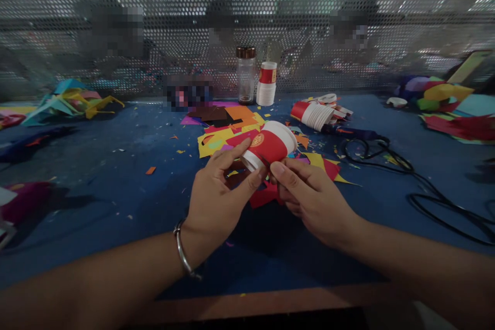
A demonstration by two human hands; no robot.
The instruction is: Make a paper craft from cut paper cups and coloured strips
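A red-and-white paper cup lies tilted between my hands, above the middle of the table. My left hand has its thumb and fingers closed around the cup's lower left end. At the cup's near side, my right hand is closed in a pinch. Whatever sits between those fingertips is too small or hidden to name. Beneath and behind the cup are coloured paper scraps, mostly yellow, red and orange.
A stack of paper cups stands by a glass jar near the perforated screen. Another cup stack lies sideways. A black cable loops at right. Paper shapes lie on the blue table.
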